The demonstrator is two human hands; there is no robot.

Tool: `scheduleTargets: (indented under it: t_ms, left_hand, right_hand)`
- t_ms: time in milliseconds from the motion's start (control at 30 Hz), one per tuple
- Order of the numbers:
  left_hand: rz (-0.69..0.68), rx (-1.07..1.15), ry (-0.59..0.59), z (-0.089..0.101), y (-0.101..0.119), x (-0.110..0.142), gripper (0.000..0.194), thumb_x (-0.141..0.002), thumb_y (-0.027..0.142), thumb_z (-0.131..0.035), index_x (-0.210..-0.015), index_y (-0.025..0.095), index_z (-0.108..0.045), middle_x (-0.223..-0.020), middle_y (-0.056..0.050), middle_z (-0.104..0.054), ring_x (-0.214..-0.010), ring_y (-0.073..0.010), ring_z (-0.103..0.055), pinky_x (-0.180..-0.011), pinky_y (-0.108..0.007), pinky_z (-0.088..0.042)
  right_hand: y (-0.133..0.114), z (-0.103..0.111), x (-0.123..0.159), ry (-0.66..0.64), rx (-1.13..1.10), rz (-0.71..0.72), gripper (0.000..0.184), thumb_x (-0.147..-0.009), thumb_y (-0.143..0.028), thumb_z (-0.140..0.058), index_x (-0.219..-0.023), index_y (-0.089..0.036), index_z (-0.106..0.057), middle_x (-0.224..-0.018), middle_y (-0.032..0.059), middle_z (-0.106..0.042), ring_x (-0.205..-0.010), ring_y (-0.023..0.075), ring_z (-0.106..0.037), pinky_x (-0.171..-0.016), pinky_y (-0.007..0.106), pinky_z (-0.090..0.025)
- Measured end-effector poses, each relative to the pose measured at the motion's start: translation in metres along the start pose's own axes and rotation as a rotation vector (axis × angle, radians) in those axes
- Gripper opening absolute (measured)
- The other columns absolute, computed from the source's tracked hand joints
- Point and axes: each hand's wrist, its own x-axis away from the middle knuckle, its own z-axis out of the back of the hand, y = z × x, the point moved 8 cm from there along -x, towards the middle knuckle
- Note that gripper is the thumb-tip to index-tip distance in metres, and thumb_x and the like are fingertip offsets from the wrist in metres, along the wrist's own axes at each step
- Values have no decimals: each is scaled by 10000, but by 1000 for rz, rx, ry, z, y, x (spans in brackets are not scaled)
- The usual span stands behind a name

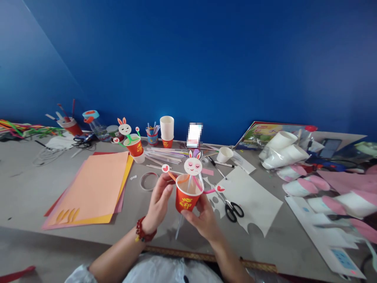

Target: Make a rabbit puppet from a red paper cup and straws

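Note:
Both my hands hold up a red paper cup (pixel 186 199) above the grey table (pixel 26 192). A paper rabbit face (pixel 193 165) on a straw sticks out of the cup, with pink and orange straw arms ending in heart discs. My left hand (pixel 159 204) grips the cup's left side, fingers curled near the rim. My right hand (pixel 203 220) wraps round the bottom and right side. A straw hangs down below the cup.
Black scissors (pixel 232 209) lie on cut white paper (pixel 253 200) to the right. Orange and yellow sheets (pixel 91 188) lie left. A second rabbit cup (pixel 134 143), stacked cups (pixel 167 129), loose straws (pixel 165 156) and a tape ring (pixel 149 181) sit behind. White cups with pink ears (pixel 297 184) crowd the right.

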Motion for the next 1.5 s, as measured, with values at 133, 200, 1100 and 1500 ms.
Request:
scheduleTargets:
  t_ms: [133,200,1100,1500]
  left_hand:
    - [12,11,44,3,10,-12,85,-907,257,-641,-984,222,-649,-928,-2,-630,-878,-119,-579,-849,-216,-465]
    - [11,-14,23,1,14,-15,54,-899,238,-652,-946,212,-659,-896,1,-624,-848,-114,-572,-825,-213,-465]
    - [16,-174,-33,-2,24,-21,158,-855,324,-699,-878,170,-672,-819,-46,-690,-780,-168,-626,-751,-273,-518]
    - [-3,-140,-64,-3,22,-24,95,-862,267,-692,-883,176,-676,-852,-44,-677,-819,-163,-620,-782,-270,-510]
  right_hand:
    - [3,0,1,-20,37,-18,561,-763,-318,-774,-1269,-258,-538,-1152,90,-690,-1040,273,-670,-871,381,-576]
    - [5,1,2,-16,22,-27,563,-758,-316,-775,-1264,-252,-537,-1145,88,-690,-1018,265,-673,-868,379,-574]
    - [3,5,1,-25,133,6,536,-757,-371,-768,-1249,-258,-589,-1205,100,-682,-1099,305,-647,-947,451,-546]
    - [5,5,2,-22,57,-13,452,-754,-340,-774,-1173,-260,-624,-1104,73,-717,-986,266,-685,-857,384,-578]
